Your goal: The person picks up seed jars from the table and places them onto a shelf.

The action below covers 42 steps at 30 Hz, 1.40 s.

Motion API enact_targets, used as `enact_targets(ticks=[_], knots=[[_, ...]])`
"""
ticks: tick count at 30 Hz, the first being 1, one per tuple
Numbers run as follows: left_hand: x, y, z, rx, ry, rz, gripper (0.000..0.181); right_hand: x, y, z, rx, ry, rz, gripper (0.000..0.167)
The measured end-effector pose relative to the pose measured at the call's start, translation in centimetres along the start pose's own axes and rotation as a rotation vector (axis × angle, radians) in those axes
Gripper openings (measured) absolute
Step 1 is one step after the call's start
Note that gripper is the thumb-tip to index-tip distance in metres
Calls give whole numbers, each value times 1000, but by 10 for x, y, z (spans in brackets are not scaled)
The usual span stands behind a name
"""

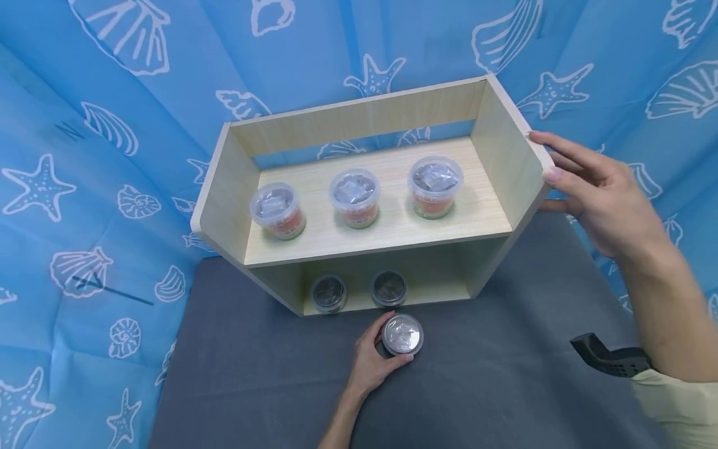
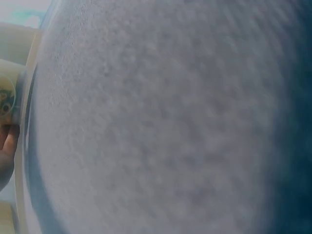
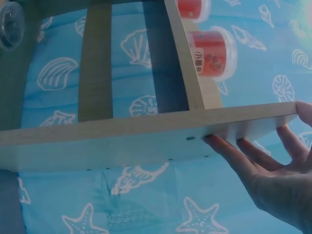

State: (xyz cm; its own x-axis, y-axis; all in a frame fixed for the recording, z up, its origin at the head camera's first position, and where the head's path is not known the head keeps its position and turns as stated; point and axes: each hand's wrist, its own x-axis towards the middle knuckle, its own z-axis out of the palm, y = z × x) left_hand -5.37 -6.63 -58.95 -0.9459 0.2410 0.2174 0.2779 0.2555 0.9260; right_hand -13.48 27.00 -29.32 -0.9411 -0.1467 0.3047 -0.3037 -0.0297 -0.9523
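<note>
My left hand [image 1: 371,362] curls round a small round clear-lidded cup [image 1: 402,334] with a silvery-grey top, just in front of the lower shelf. At the left edge of the left wrist view, its fingers hold the cup [image 2: 6,100] with dark printed marks. My right hand [image 1: 597,187] touches the right side panel of the wooden shelf unit [image 1: 507,149]. In the right wrist view its fingertips [image 3: 213,141] rest against the panel's outer face. Two dark-topped cups, a left one [image 1: 328,293] and a right one [image 1: 389,288], stand on the lower level.
On the upper shelf stand three lidded cups with red labels: left [image 1: 278,211], middle [image 1: 355,197] and right [image 1: 435,186]. The unit stands on a dark grey cloth [image 1: 269,374]. Behind hangs a blue shell-patterned curtain [image 1: 185,37]. A black strap-like piece [image 1: 611,358] sits by the right wrist.
</note>
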Motion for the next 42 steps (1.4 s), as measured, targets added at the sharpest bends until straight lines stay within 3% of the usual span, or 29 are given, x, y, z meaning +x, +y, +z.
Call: enact_targets(ticks=[7, 18, 20, 25, 27, 34, 42], knots=[[7, 5, 8, -15, -9, 24, 83, 4, -2, -5, -94, -38, 14, 50], [26, 23, 24, -45, -36, 59, 81, 5, 0, -7, -7, -57, 54, 49], [29, 36, 26, -51, -31, 65, 80, 5, 1, -7, -3, -56, 57, 49], [40, 45, 37, -40, 14, 66, 80, 5, 0, -6, 2, -57, 56, 48], [46, 40, 43, -52, 26, 52, 81, 6, -1, -6, 2, -57, 53, 48], [61, 39, 58, -135, 65, 45, 81, 5, -1, -4, -2, -51, 48, 48], [70, 35, 71, -140, 111, 63, 79, 4, 0, -3, -8, -48, 41, 48]])
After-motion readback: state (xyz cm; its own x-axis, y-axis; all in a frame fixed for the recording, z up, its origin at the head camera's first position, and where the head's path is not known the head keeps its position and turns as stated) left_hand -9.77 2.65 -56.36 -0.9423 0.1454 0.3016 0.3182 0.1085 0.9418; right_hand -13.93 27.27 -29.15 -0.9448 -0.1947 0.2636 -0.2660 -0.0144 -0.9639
